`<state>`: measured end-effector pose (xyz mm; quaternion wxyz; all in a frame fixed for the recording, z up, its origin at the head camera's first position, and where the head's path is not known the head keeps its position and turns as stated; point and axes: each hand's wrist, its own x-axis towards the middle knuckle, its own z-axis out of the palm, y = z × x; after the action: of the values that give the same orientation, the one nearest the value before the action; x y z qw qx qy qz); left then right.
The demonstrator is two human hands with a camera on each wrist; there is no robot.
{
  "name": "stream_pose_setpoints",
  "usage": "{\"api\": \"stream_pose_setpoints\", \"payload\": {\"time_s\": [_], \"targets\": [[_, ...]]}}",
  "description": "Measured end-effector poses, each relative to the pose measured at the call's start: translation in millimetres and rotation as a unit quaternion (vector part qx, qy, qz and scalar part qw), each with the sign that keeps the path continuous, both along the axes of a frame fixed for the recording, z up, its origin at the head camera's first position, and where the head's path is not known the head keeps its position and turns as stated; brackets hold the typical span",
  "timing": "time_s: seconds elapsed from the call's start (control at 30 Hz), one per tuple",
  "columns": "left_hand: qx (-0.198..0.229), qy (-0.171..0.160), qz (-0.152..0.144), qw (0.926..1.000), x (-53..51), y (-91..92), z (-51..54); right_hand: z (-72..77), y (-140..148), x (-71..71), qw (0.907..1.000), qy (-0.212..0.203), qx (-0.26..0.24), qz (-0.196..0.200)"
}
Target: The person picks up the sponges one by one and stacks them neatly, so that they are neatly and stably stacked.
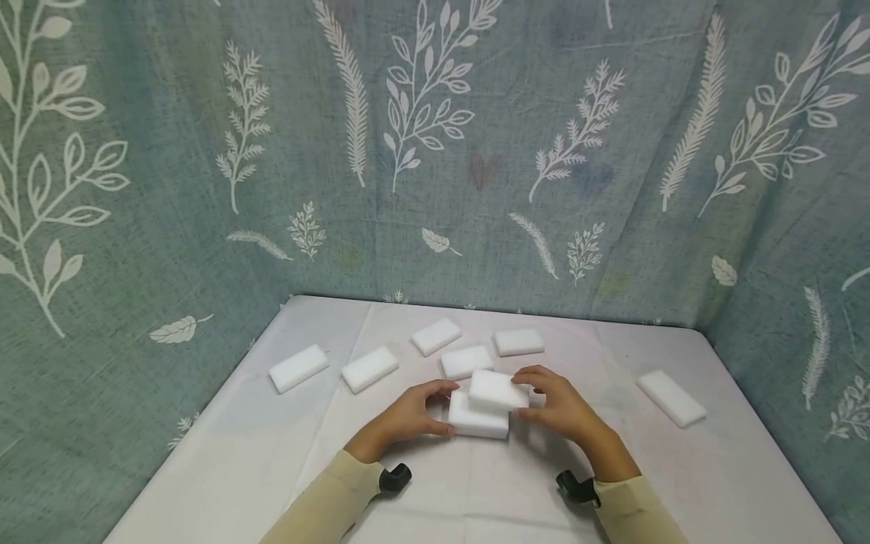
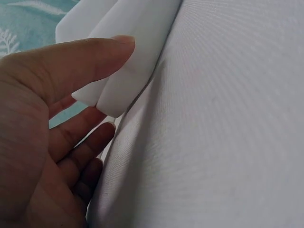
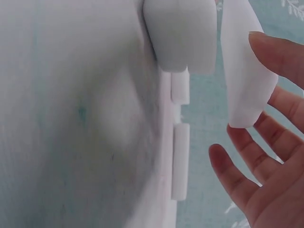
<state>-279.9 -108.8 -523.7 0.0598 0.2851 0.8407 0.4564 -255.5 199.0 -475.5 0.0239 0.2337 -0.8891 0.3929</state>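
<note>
My right hand pinches a white sponge by its right end, thumb on the near side and fingers on the far side. That sponge hangs just above a low stack of two white sponges; in the right wrist view a gap parts the held sponge from the stack. My left hand holds the stack's left end, its thumb on the near face. The left wrist view shows the two layers lying one on the other, the left fingertips partly hidden behind them.
Single white sponges lie about the white-covered table: two at left, three behind the stack, and one sponge at far right. Leaf-patterned green cloth hangs around the back and sides.
</note>
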Motion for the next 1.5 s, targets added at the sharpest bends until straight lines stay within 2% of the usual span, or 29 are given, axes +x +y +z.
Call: {"api": "stream_pose_setpoints", "payload": {"time_s": [0.27, 0.5, 0.63, 0.83, 1.0, 1.27, 1.5], "targets": [[0.006, 0.007, -0.002, 1.0, 0.6, -0.7, -0.3, -1.4, -8.4, 2.9, 0.9992, 0.026, -0.001, 0.029], [0.006, 0.004, 0.015, 0.9999, -0.1, -0.5, 1.4, -4.9, -18.3, 3.4, 0.9982, 0.037, 0.001, 0.047], [0.0, -0.004, 0.019, 0.9998, 0.6, -0.1, 2.2, -6.2, -22.9, 4.3, 0.9981, 0.038, 0.023, 0.043], [0.013, -0.007, 0.015, 0.9998, 0.8, 0.4, 1.5, -2.0, -25.9, 8.9, 0.9975, 0.045, 0.034, 0.042], [0.014, -0.009, 0.015, 0.9997, 0.4, -0.1, -0.2, -2.1, -27.3, 10.5, 0.9978, 0.034, 0.045, 0.037], [0.015, -0.006, 0.014, 0.9998, -0.5, 0.3, -1.2, -5.8, -28.4, 8.8, 0.9976, 0.028, 0.058, 0.025], [0.013, -0.009, 0.013, 0.9998, -1.4, 0.2, -1.6, -7.0, -28.1, 7.5, 0.9971, 0.032, 0.063, 0.029]]}}
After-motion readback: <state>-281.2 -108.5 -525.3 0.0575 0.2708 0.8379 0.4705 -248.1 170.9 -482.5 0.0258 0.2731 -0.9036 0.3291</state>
